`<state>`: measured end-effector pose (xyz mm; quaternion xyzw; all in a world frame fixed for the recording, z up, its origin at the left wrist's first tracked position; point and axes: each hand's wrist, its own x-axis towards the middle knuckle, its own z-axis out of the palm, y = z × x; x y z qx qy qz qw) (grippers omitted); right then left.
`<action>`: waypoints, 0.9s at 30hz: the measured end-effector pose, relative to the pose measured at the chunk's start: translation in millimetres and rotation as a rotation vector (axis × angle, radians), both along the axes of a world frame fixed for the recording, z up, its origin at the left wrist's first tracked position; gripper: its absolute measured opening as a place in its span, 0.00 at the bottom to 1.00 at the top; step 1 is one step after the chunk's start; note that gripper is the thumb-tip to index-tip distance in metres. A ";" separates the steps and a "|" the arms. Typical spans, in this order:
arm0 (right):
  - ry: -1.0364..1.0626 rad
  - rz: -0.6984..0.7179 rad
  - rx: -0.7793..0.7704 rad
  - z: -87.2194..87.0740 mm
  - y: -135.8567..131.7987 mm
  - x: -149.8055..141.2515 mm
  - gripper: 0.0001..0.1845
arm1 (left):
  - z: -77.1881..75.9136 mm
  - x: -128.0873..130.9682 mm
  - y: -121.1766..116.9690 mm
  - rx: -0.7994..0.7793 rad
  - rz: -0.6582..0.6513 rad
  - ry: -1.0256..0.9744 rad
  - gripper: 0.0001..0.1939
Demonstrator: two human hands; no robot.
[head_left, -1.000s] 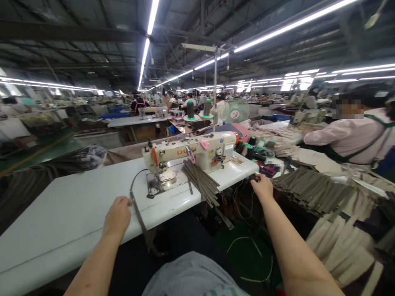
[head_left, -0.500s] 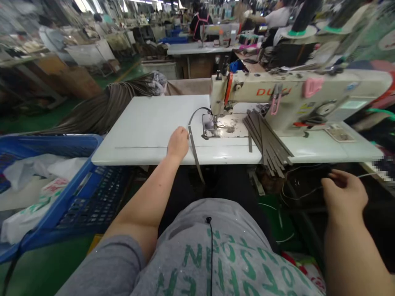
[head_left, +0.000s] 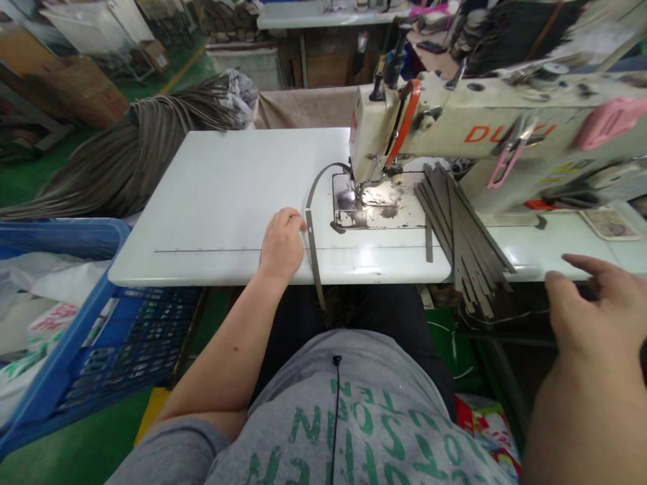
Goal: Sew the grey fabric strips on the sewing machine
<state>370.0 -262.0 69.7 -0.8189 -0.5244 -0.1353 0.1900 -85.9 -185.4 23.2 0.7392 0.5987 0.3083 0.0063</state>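
Strips (head_left: pixel 462 252) past the near table edge (head_left: pixel 377 275) could fall if our empty right hand (head_left: pixel 601 313) bumps them; we can't tell if our left hand (head_left: pixel 282 244) holds the long strip (head_left: pixel 313 252).

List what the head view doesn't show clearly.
Head view:
Machine: right end cut off by right edge.
Basket: left side cut off by left edge.
Left hand: palm hidden by its back.
Strip: lower end lost in the dark.
Table marks: too small to read.
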 end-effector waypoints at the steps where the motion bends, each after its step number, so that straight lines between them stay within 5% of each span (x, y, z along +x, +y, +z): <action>1: 0.079 0.000 -0.002 0.5 4.2 -6.9 0.26 | 0.4 0.2 -0.2 0.001 -0.003 -0.002 0.15; 11: 0.358 0.013 -0.223 3.4 42.6 -48.4 0.38 | 4.8 0.3 -1.4 -0.027 -0.014 -0.066 0.15; 21: 0.366 0.204 -0.227 -13.2 48.0 -44.1 0.41 | 3.7 -1.7 -1.3 -0.022 -0.020 -0.070 0.14; 27: 0.215 0.141 -0.292 -7.6 52.7 -65.3 0.46 | -0.1 -3.5 -1.1 -0.055 -0.012 -0.022 0.15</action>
